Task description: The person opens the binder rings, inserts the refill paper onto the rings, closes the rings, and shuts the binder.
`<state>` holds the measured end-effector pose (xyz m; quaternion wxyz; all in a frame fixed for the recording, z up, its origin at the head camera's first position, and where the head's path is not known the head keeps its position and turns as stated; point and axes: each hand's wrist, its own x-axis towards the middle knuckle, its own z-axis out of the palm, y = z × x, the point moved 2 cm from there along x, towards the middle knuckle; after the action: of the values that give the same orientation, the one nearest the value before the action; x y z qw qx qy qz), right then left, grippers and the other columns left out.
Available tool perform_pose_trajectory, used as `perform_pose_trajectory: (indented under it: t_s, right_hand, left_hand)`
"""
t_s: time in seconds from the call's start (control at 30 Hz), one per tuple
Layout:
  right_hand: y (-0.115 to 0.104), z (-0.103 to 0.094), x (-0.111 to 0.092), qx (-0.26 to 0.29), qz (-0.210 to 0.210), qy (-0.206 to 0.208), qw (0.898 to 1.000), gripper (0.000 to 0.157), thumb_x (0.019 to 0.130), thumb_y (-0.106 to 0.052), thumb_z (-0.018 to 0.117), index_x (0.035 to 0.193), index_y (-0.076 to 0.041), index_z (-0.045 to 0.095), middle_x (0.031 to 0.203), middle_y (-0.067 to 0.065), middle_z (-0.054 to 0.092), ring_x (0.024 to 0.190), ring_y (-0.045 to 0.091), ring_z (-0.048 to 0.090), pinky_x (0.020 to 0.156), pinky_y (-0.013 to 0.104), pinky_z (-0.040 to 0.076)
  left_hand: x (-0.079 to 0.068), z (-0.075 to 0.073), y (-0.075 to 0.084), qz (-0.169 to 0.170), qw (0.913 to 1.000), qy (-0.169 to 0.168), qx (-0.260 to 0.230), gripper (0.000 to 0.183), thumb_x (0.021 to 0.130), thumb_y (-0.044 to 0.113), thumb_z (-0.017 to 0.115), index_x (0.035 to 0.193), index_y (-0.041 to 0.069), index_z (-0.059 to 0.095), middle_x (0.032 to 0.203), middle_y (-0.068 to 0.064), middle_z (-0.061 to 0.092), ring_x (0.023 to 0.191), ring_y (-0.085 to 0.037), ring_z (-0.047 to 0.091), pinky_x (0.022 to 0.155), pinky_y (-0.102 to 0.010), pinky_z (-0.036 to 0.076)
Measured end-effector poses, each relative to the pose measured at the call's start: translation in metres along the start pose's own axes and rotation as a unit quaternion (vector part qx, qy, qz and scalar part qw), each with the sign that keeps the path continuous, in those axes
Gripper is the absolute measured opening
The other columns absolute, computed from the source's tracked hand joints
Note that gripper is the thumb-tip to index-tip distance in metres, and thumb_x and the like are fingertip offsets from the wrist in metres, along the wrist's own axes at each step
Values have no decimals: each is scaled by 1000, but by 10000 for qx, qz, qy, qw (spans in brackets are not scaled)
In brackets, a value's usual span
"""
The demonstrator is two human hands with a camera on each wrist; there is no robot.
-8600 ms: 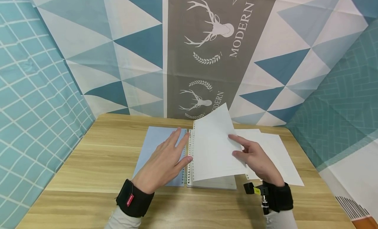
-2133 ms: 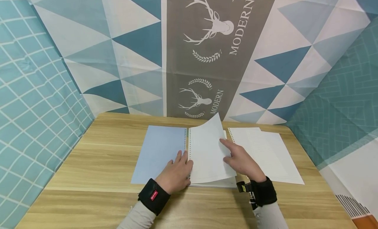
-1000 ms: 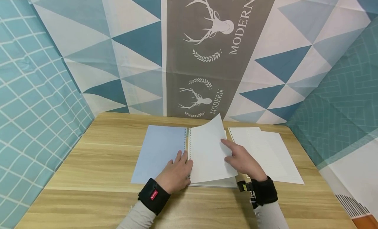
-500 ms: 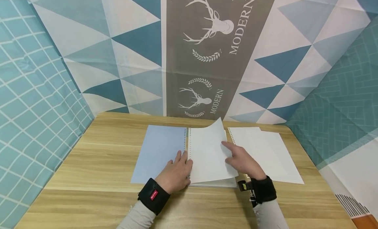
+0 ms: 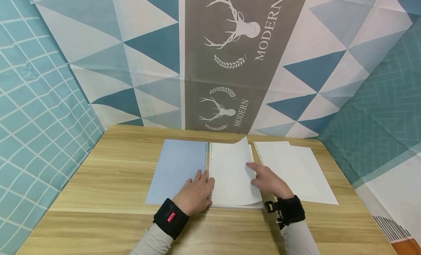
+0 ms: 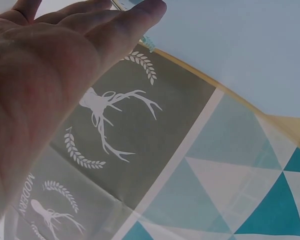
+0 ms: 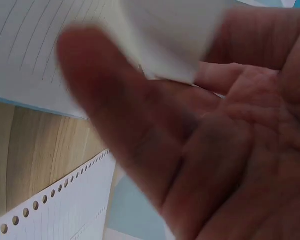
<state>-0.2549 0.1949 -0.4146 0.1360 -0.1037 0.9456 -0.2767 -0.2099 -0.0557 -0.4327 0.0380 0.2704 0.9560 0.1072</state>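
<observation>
The left hand (image 5: 194, 194) rests, fingers relaxed, between the blue sheet (image 5: 175, 171) at left and the white page (image 5: 228, 171) at centre. The page's far right corner curls upward. The right hand (image 5: 269, 180) touches its right edge, index finger and thumb apart; whether this grip clamps the page cannot be determined. Loose sheets (image 5: 306, 182) lie at right.

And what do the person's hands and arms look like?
Left hand and right hand are bare. Each arm has a pale grey sleeve and black wristband. The left one carries a red label; the right, a small black gadget with yellow patch.
</observation>
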Motion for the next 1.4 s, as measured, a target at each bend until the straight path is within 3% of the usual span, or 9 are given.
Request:
perform_pose_trajectory:
  t_s: [0.17,0.43,0.63,0.9,1.23,1.4]
  right_hand:
    - [3,1,0,-170,132,-107,9997,60,88,7,60,147,5,48,150,27,50,123,35,59,99,51,52]
    - [6,4,-1,-69,248,-54,9997,59,91,0,65,147,6,47,154,29,44,143,47,43,112,58,42]
    - [7,4,-1,-25,302,5,9995,60,91,-7,68,145,8,48,154,32,42,146,49,36,115,61,36]
    - [9,4,2,-273,287,43,9992,58,93,-17,69,143,7,51,157,36,34,147,52,33,114,62,36]
    - [6,2,0,-300,387,-127,9987,64,94,-23,71,146,5,48,153,27,48,145,44,42,116,59,37]
    - [6,5,1,-283,358,-251,9986,66,93,-25,72,147,3,48,153,25,48,146,43,42,116,58,36]
  left_hand:
    - [1,-1,0,-27,10000,-46,-30,44,88,23,78,120,4,57,146,-23,54,139,-46,48,99,-61,50]
    - [1,-1,2,-23,10000,-40,28,45,87,24,79,121,5,57,138,-16,61,135,-41,54,97,-59,52]
    - [1,-2,3,-79,9998,-149,-70,46,87,23,80,122,5,56,140,-17,60,136,-42,53,99,-60,50]
    - [1,-4,4,-61,9999,-127,20,47,87,25,80,123,6,56,139,-16,60,133,-40,55,97,-58,52]
    - [2,-3,6,-7,9998,-205,-34,50,83,29,83,120,7,56,132,-15,60,132,-41,55,95,-58,52]
    - [1,0,6,39,9998,-151,87,54,78,33,88,114,9,56,119,-11,60,120,-35,60,84,-52,54]
